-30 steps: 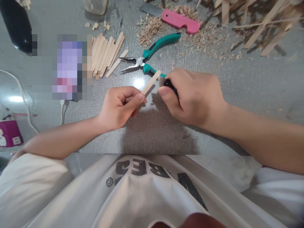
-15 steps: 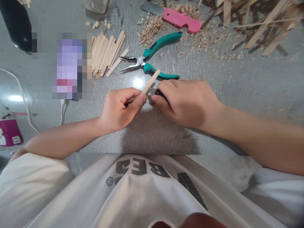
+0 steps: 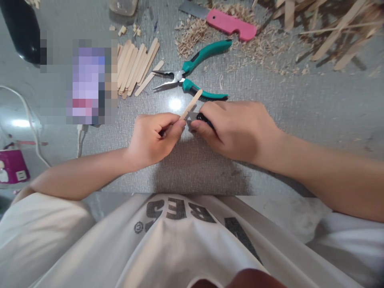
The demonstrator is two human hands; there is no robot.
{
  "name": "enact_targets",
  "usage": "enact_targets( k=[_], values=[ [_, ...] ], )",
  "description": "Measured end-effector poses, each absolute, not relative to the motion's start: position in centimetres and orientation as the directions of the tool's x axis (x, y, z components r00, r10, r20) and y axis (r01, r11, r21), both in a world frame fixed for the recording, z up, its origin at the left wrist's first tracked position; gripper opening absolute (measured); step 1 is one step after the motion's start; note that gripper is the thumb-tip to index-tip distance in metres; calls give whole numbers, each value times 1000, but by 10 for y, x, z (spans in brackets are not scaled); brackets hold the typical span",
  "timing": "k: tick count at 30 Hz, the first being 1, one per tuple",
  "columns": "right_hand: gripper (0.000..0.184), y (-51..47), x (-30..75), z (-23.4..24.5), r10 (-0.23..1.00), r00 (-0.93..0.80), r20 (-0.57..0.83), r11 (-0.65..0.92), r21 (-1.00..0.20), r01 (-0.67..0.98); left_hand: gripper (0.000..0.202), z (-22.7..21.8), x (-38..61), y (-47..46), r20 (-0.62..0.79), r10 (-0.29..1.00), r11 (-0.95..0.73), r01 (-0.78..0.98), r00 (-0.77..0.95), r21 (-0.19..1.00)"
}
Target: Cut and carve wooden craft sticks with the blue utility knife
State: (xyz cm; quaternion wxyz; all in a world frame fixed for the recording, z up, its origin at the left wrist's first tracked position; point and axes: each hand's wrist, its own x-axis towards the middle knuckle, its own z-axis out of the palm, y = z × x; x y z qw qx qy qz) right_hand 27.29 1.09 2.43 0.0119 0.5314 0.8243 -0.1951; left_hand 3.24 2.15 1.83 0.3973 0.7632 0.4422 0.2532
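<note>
Pinched between the thumb and fingers of my left hand [image 3: 157, 136] is a wooden craft stick [image 3: 193, 103], its rounded end pointing up and to the right. My right hand [image 3: 237, 128] is closed around the dark handle of a small utility knife [image 3: 205, 119]. The knife's short blade points left at the stick's edge, near my left thumb; whether it touches the wood I cannot tell. Just beyond both hands lie needle-nose pliers [image 3: 179, 76] with teal handles, their jaws spread. My right fingers hide most of the knife handle.
A pile of craft sticks [image 3: 132, 66] lies left of the pliers, beside a blurred-out phone [image 3: 87, 84] on a white cable. Farther back are a pink-handled folding blade [image 3: 231, 25], wood shavings [image 3: 192, 38] and crossed wooden strips [image 3: 339, 32]. A purple box [image 3: 13, 166] sits far left.
The craft stick has tilted slightly and shows a narrower face. Both hands keep their grips and almost the same places; the whole view has shifted a little.
</note>
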Motion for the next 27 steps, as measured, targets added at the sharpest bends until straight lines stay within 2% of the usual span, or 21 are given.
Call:
enact_targets(
  k=[6, 13, 16, 19, 27],
  values=[
    [58, 9, 274, 21, 875, -442, -197, 368, -322, 872, 53, 18, 34, 23, 48, 878, -314, 498, 476, 808],
    [60, 12, 274, 26, 884, -420, -204, 352, -300, 887, 48, 14, 33, 22, 46, 890, -307, 521, 454, 796],
    [62, 15, 274, 31, 903, -366, -226, 298, -287, 911, 42, 13, 33, 21, 22, 910, -252, 509, 414, 823],
    [59, 16, 273, 31, 898, -375, -230, 306, -286, 908, 38, 13, 33, 21, -5, 921, -187, 454, 390, 871],
    [59, 13, 272, 24, 872, -429, -233, 360, -289, 887, 40, 15, 33, 23, 16, 901, -216, 415, 434, 884]
  ],
)
